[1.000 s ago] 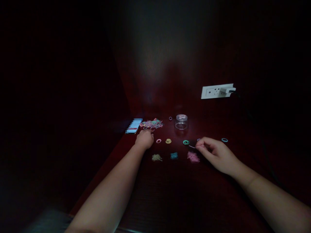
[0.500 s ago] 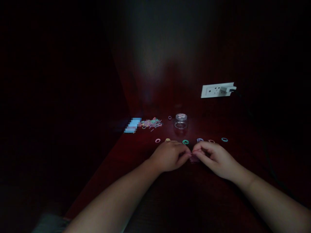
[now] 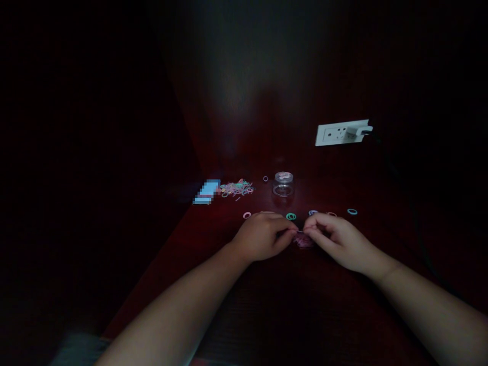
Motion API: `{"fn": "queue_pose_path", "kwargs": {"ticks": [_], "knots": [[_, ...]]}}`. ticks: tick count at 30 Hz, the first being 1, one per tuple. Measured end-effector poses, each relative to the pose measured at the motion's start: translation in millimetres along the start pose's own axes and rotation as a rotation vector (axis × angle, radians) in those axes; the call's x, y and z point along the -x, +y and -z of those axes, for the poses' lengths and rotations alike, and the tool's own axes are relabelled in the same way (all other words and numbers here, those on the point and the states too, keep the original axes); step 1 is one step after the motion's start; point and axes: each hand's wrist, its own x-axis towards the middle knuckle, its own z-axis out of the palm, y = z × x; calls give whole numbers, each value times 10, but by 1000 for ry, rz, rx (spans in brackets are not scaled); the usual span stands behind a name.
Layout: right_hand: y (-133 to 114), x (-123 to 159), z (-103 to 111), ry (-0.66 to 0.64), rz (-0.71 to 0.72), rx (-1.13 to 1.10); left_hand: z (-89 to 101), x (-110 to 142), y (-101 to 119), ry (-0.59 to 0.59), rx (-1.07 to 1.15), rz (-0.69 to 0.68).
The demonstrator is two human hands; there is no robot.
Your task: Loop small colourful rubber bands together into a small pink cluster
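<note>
My left hand (image 3: 263, 236) and my right hand (image 3: 335, 238) meet fingertip to fingertip over a small heap of pink rubber bands (image 3: 303, 242) on the dark red table (image 3: 267, 305). Both hands are pinched closed on a thin band between them. Beyond the knuckles lies a row of single rings: pink (image 3: 247, 215), green (image 3: 291, 216), blue (image 3: 313, 212) and teal (image 3: 352, 211). A loose pile of mixed coloured bands (image 3: 236, 188) sits further back on the left. The yellow and blue heaps are hidden by my left hand.
A small clear jar (image 3: 283, 184) stands behind the rings, with one tiny ring (image 3: 266, 178) beside it. A phone (image 3: 206, 192) lies left of the mixed pile. A white wall socket (image 3: 342, 133) with a plug in it is at the back right. The room is very dark.
My left hand came back from the mixed pile to the middle and met my right hand over the pink heap. Both hands now pinch at a band together.
</note>
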Motion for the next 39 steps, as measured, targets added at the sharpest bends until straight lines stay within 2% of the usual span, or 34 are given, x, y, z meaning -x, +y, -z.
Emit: {"fn": "queue_pose_path", "kwargs": {"ticks": [9,39], "knots": [[12,-11,-4,-1,19,21,-19,21,-26,58,23,5],[4,-2,-11,2,4,-3,0,16,11,35,70,55]]}}
